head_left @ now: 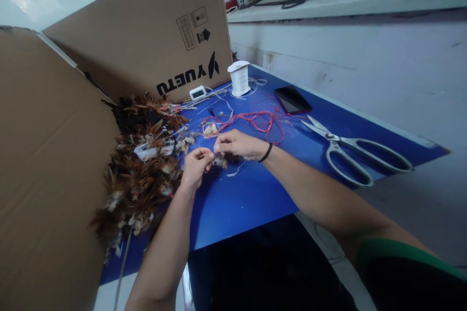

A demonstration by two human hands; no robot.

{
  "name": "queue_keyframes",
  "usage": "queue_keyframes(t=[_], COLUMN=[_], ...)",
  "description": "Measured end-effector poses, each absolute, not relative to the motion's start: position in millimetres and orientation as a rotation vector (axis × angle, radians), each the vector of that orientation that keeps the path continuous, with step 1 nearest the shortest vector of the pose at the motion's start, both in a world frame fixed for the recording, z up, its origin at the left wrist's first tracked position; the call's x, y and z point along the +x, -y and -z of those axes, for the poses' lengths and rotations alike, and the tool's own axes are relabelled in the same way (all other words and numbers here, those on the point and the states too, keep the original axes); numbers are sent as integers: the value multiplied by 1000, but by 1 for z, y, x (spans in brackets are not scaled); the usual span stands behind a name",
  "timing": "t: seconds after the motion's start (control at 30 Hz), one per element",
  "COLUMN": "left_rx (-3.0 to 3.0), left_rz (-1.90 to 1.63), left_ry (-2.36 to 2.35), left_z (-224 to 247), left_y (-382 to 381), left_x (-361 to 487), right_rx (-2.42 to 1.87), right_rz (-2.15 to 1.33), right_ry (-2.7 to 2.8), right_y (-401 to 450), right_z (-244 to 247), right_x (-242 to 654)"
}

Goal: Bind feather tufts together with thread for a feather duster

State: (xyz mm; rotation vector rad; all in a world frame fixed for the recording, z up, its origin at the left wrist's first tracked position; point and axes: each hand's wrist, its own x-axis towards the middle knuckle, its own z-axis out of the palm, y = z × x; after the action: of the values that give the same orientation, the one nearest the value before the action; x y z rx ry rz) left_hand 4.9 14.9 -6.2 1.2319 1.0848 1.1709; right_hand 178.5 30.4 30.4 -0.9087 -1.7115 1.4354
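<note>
My left hand (197, 167) and my right hand (241, 145) meet above the blue table, fingertips pinched and almost touching. Between and just below them shows a small brown-grey feather tuft (221, 162), its upper end hidden by my fingers. Both pinches close at this tuft; any thread in them is too small to make out. On the table beneath my right hand lies a short white strip (236, 170). A tangle of pink-red string (260, 119) spreads just beyond my hands, with a pale fluffy feather (210, 129) at its near left.
A big heap of brown feathers (146, 170) lies left against cardboard boxes (153, 24). A white ribbon spool (239, 79), a small white digital display (197, 93) and a black phone (293, 99) stand or lie behind. Large scissors (332, 137) rest partly open at right on the blue table (248, 209).
</note>
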Motion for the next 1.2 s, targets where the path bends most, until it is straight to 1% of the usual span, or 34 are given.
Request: queue_keyframes(t=[0.13, 0.37, 0.43, 0.53, 0.6, 0.67, 0.8, 0.87, 1.07, 1.2], left_rx=[1338, 1475, 1463, 1387, 1327, 1273, 1209, 1201, 1241, 1283], left_rz=[-1116, -969, -942, -964, -996, -1029, -1098, -1131, -1210, -1232], left_ry=[-1112, -1093, -1078, -1041, -1014, -997, -981, -966, -948, -965], left_z=[7, 5, 4, 4, 5, 6, 7, 7, 7, 5], left_y=[-14, -10, -8, -8, -8, -9, -11, -12, -13, -12], left_x=[5, 6, 7, 8, 8, 9, 8, 9, 9, 9], right_rx=[-946, -1009, -1009, -916, -861, -910, -1072, -1050, -1019, -1047], right_rz=[-1435, -1562, -1622, -1650, -1557, -1367, -770, -650, -976, -1034], right_ry=[1705, 1666, 1600, 1353, 1196, 1153, 1363, 1511, 1935, 2010], right_y=[-31, -35, -36, -38, -42, -47, -49, -45, -31, -31], right_z=[-29, -20, -21, -25, -27, -26, -24, -25, -29, -27], right_x=[179, 179, 179, 180, 181, 183, 185, 184, 182, 181])
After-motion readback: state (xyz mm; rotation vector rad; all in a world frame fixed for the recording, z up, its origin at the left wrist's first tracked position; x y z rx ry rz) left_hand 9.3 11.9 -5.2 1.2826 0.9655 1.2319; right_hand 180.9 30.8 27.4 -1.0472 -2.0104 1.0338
